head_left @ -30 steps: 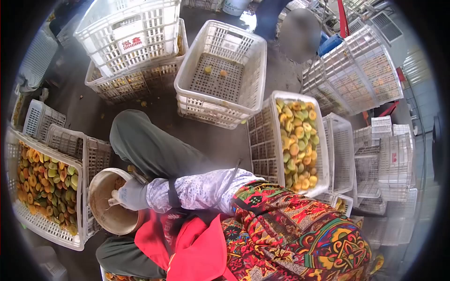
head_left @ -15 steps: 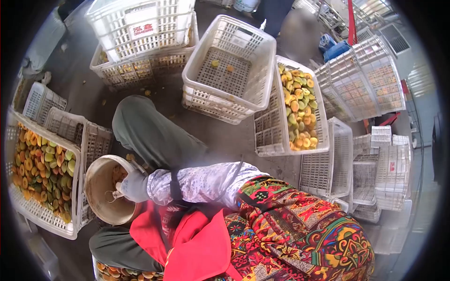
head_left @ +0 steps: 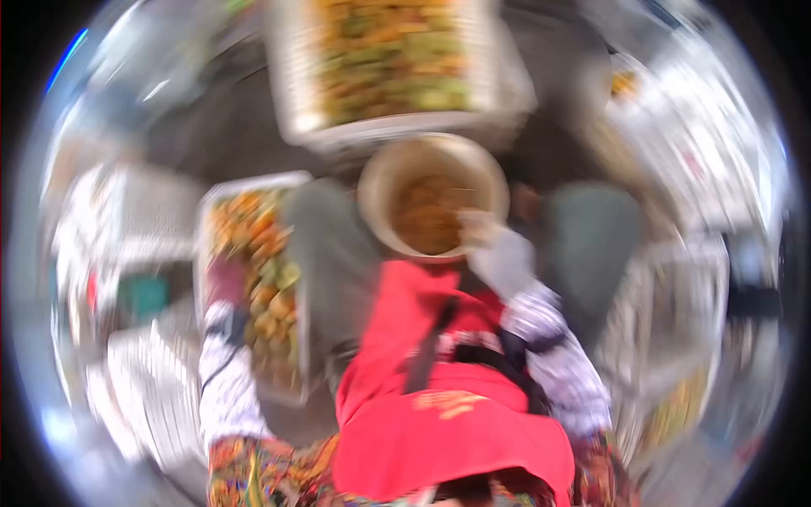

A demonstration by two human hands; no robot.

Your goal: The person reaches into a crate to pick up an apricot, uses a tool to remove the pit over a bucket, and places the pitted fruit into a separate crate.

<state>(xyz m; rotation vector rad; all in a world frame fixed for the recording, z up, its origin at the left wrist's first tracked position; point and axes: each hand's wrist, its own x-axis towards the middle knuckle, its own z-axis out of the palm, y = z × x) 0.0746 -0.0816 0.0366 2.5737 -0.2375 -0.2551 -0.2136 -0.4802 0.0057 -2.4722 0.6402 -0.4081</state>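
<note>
A round beige bucket (head_left: pixel 372 190) stands between my knees, with a brownish-orange mass in its bottom. My right hand (head_left: pixel 500 260), in a pale grey glove, is at its near right rim, fingers drawn together over the opening. Blur hides what is in them. My left hand (head_left: pixel 226 283), in a dark pinkish glove, reaches into the left crate (head_left: pixel 306 372) of halved fruit (head_left: pixel 269 308), orange and green, resembling apricots. Its fingers are smeared and partly lost among the fruit.
Ahead of the bucket stands a white crate (head_left: pixel 291 114) full of halved fruit. More white crates (head_left: pixel 135 211) are at the left and a crate (head_left: pixel 718 279) at the right. My knees (head_left: pixel 329 228) flank the bucket. The whole view is blurred.
The view has swung leftward, bringing the bucket from the left to the middle. My left hand has come into view in the left crate. My right hand remains at the bucket.
</note>
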